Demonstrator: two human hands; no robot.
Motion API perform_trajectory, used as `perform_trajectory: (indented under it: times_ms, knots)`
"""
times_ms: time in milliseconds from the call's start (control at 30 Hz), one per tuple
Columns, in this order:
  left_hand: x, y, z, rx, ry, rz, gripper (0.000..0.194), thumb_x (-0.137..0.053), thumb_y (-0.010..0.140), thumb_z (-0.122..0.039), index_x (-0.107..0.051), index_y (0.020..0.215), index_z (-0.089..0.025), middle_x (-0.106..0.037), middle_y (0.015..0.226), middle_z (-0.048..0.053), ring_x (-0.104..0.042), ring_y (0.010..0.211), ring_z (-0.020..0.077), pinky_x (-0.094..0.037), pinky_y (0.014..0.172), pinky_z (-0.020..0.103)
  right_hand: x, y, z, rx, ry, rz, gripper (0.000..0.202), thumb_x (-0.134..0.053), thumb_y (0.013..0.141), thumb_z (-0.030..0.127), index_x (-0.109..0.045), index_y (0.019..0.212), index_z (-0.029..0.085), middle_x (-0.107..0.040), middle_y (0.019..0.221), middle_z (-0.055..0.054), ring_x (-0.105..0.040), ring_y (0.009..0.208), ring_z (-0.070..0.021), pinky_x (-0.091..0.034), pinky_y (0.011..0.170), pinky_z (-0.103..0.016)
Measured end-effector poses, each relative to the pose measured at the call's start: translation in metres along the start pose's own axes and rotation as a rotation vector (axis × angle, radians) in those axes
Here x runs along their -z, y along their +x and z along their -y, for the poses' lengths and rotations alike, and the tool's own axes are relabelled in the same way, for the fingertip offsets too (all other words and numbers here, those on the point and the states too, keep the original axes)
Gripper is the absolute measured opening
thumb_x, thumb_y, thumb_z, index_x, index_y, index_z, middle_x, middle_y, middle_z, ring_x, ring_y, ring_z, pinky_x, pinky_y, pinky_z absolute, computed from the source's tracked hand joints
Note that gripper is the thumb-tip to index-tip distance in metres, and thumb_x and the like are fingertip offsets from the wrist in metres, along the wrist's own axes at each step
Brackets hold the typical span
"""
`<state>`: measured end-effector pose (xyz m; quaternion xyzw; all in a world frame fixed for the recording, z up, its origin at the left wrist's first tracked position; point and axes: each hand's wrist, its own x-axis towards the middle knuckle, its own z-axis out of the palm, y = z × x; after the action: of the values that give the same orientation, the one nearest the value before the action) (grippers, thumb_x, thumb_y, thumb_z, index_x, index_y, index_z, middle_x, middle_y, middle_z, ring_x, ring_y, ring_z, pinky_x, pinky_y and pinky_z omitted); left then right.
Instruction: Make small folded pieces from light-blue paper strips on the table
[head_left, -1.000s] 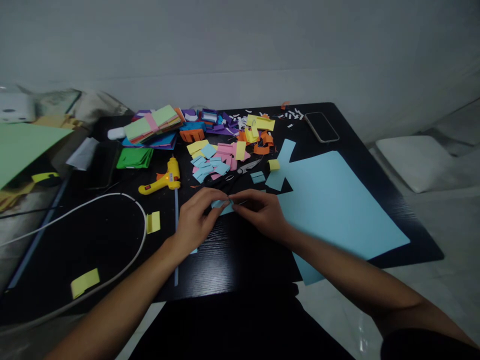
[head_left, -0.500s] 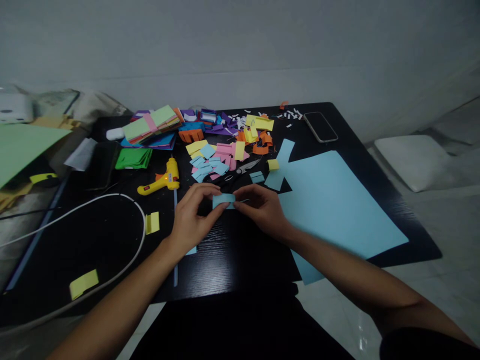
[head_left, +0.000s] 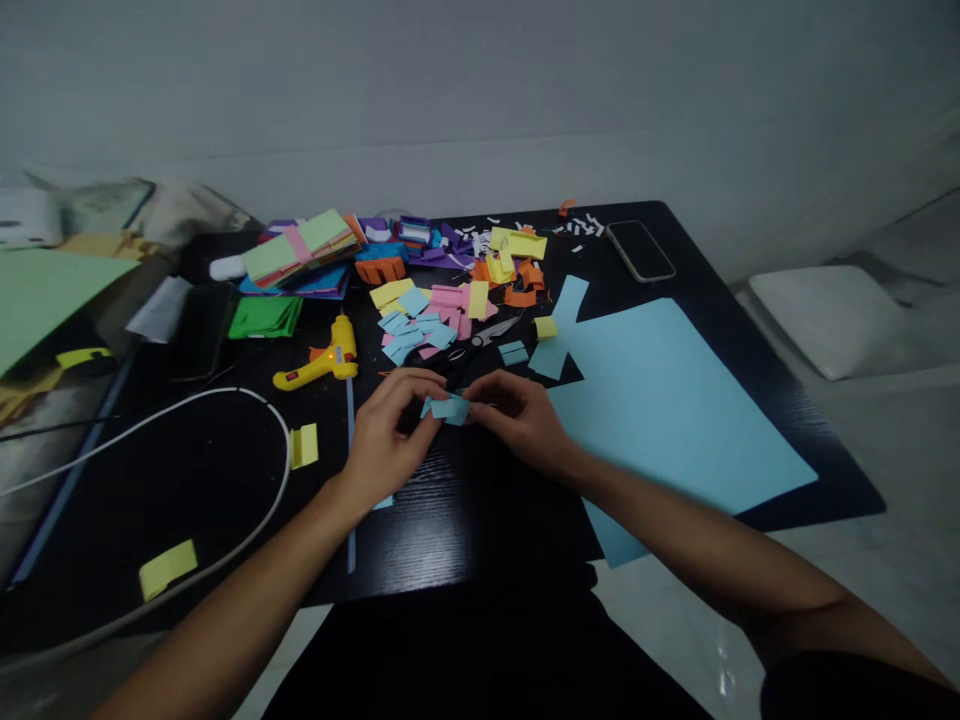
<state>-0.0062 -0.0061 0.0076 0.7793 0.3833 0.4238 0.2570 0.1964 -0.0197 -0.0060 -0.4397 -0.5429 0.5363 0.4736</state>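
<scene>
My left hand [head_left: 386,435] and my right hand [head_left: 521,418] meet over the middle of the black table [head_left: 465,520]. Both pinch a small light blue paper piece [head_left: 448,407], which looks folded between the fingertips. Just behind the hands lie black-handled scissors [head_left: 480,340]. A large light blue paper sheet [head_left: 660,410] lies flat to the right of my right hand.
A yellow hot glue gun [head_left: 322,362] lies left of the hands, with a white cable [head_left: 225,480] looping over the table's left side. Several small coloured paper pieces [head_left: 435,320] and stacks [head_left: 300,250] fill the back. A phone [head_left: 640,250] lies at the back right. Yellow slips [head_left: 169,567] lie near the front left.
The blue piece was lifted off the table, held out flat between both hands, and is now bent or folded smaller between the fingertips. The hands stayed in nearly the same spot.
</scene>
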Motion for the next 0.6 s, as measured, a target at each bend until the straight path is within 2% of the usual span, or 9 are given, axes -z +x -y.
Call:
perform_trajectory:
  times_ms: [233, 600]
  knots:
    - [-0.0033, -0.0022, -0.0013, -0.076, 0.045, 0.000, 0.009, -0.063, 0.097, -0.015, -0.066, 0.103, -0.021, -0.071, 0.109, 0.008, -0.069, 0.102, 0.0206, -0.057, 0.090, 0.038, -0.0005, 0.0001, -0.0027, -0.015, -0.118, 0.007, 0.019, -0.074, 0.090, 0.038, -0.075, 0.092, 0.019, -0.074, 0.074, -0.001, -0.072, 0.069, -0.0159, -0.059, 0.071, -0.029]
    - [-0.0025, -0.0010, -0.0029, -0.099, 0.036, 0.065, 0.013, -0.061, 0.098, -0.011, -0.067, 0.106, -0.020, -0.070, 0.112, 0.009, -0.068, 0.109, 0.0213, -0.056, 0.097, 0.041, -0.0017, 0.0010, -0.0054, 0.005, -0.106, -0.006, 0.018, -0.073, 0.091, 0.036, -0.073, 0.090, 0.018, -0.075, 0.083, -0.002, -0.073, 0.063, -0.0142, -0.059, 0.065, -0.026]
